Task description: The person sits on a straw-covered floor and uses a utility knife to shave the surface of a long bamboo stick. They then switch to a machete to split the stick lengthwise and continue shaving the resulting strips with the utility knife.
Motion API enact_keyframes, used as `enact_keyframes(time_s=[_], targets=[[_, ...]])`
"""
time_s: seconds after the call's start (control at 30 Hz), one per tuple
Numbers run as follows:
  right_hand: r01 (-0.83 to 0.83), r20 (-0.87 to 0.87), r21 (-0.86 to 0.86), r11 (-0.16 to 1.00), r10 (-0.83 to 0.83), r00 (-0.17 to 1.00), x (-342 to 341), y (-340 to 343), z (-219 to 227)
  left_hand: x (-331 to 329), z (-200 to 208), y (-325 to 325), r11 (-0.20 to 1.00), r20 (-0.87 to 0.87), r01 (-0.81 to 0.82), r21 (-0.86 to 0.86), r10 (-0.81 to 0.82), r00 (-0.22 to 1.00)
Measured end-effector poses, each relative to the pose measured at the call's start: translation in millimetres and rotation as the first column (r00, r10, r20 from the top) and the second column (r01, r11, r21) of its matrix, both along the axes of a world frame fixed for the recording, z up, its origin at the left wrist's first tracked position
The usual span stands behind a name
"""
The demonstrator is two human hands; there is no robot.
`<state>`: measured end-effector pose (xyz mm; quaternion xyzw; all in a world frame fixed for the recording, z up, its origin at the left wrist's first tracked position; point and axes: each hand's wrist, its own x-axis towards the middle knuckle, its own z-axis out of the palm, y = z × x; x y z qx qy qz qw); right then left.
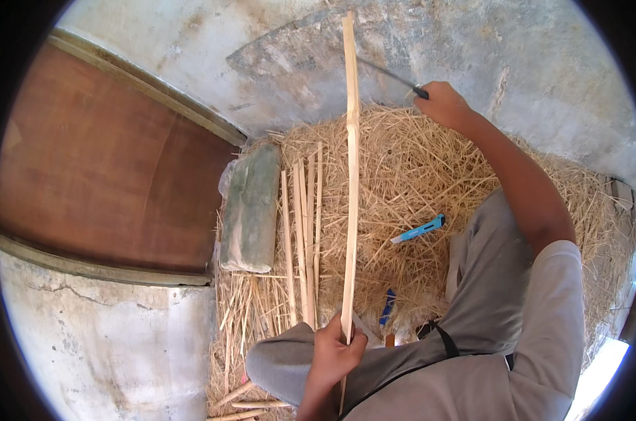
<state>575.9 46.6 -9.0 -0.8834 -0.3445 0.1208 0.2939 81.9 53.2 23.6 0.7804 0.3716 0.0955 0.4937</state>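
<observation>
A long pale bamboo strip point(353, 182) stands lengthwise in front of me, its far end near the grey wall. Around its near end my left hand point(338, 353) is closed, just above my bent knee. My right hand point(441, 104) is closed on the dark handle of a knife point(388, 72), far out to the right. The thin blade points left, and its tip meets or passes behind the strip near the far end; I cannot tell which. A light blue utility knife point(420, 229) lies on the straw-like shavings to the right of the strip.
Several split bamboo strips point(302, 238) lie beside a greenish plastic-wrapped block point(251, 208) on the left. Shavings point(416, 168) cover the floor up to the wall point(283, 63). A dark blue tool point(387, 306) lies near my legs. A brown door panel point(107, 161) is at far left.
</observation>
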Motion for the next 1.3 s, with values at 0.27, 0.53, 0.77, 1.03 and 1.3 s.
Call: enact_keyframes(time_s=[0.27, 0.53, 0.77, 1.03, 1.3], targets=[[-0.352, 0.02, -0.452, 0.82, 0.404, 0.915, -44, 29, -86, 15, 1, 7, 0.997, -0.029, -0.074, -0.006, 0.074, 0.997], [-0.577, -0.097, -0.757, 0.305, 0.822, 0.562, -159, 35, -148, 15, -23, 23, 0.994, 0.035, -0.114, 0.002, 0.113, 0.993], [-0.599, -0.145, -0.78, 0.183, 0.878, 0.456, -149, -3, -231, 31, -19, 24, 0.964, -0.065, -0.118, 0.237, 0.137, 0.988], [-0.626, -0.178, -0.653, 0.426, 0.717, 0.674, -149, 23, -182, 41, 3, 37, 0.983, 0.037, -0.17, -0.062, 0.173, 0.984], [-0.355, -0.091, 0.121, 0.927, 0.367, 0.926, -138, 53, -51, 89, 0, 75, 0.87, 0.27, -0.294, 0.395, 0.196, 0.943]])
